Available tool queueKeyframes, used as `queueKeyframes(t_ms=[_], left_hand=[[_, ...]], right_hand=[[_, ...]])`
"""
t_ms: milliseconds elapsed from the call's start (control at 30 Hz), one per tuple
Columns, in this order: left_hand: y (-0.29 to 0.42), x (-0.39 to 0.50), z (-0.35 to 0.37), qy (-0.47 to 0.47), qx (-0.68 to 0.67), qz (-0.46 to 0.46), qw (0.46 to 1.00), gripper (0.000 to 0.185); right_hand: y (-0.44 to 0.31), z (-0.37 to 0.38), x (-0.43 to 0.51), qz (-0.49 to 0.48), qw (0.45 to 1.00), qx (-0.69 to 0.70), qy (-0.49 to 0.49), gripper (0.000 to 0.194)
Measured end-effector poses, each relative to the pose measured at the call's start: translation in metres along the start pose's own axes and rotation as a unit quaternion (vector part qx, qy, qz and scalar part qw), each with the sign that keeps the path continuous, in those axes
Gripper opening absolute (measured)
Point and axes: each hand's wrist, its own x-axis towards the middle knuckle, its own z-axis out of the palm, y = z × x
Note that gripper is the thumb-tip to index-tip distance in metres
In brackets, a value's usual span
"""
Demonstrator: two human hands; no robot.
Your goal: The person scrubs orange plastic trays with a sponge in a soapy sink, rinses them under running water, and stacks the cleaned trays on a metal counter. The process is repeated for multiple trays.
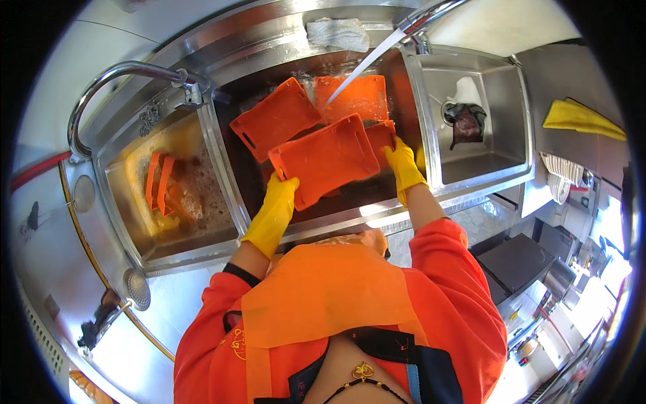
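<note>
Over the middle sink basin, my left hand, in a yellow rubber glove, grips the lower left corner of an orange plastic tray. My right hand, gloved alike, holds the edge of a second orange tray, partly hidden behind the first. Another orange tray lies tilted at the basin's left. At the back, a stream of water from the faucet falls by one more wet orange tray.
Orange trays stand in the left basin's foamy water, near a steel scourer. A second faucet arches there. The right basin holds a dark cloth. A pale cloth lies on the back ledge; strainers hang left.
</note>
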Motion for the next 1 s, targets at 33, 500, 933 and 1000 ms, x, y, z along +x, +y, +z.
queueKeyframes(t_ms=[33,500,933,1000], left_hand=[[-0.002,0.011,0.0,0.045,-0.004,0.004,0.999,0.05],[-0.027,0.108,0.0,0.067,-0.166,-0.103,0.979,0.037],[0.076,0.015,-0.015,0.26,0.33,0.524,0.741,0.064],[0.09,-0.007,-0.007,0.257,0.349,0.575,0.694,0.063]], right_hand=[[0.001,0.005,0.008,-0.008,1.0,-0.02,0.007,0.066],[0.021,0.018,0.018,0.063,0.994,0.011,-0.088,0.041],[-0.092,-0.102,-0.108,-0.305,0.918,0.095,0.234,0.017],[-0.101,-0.124,-0.124,-0.287,0.91,0.126,0.271,0.018]])
